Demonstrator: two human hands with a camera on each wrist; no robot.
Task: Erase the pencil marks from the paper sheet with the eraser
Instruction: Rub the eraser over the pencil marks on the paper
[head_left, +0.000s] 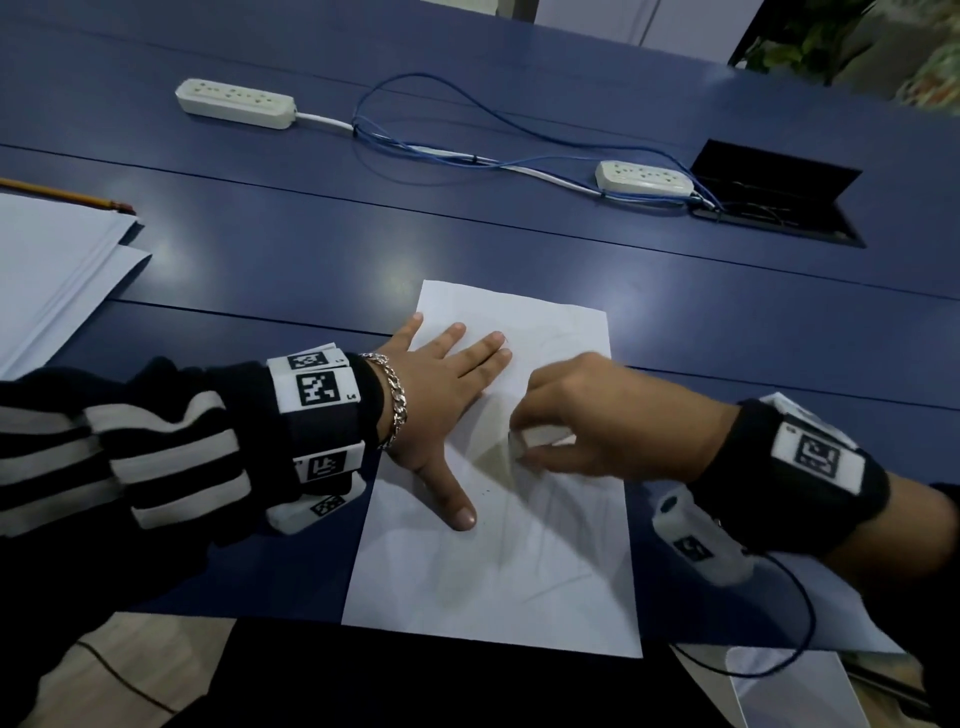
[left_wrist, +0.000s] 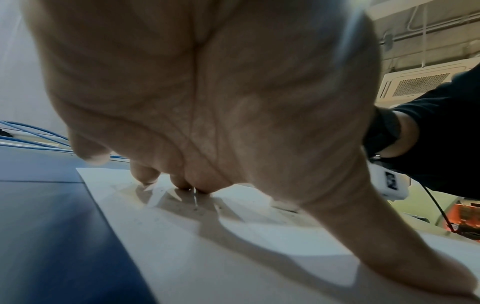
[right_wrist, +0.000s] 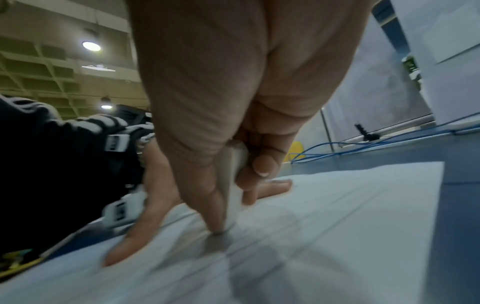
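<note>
On flat white paper sheet (head_left: 545, 545): blocky white eraser (head_left: 537, 439) in right hand (head_left: 597, 415) grip

Dim overhead light glares off the blue table (head_left: 311, 249); both wrist views are motion-blurred with wide-angle edge distortion.

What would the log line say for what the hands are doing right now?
left hand: flat, pressing paper sheet | right hand: pinching eraser, tip on sheet | faint pencil marks left | pencil: far left, untouched
</note>
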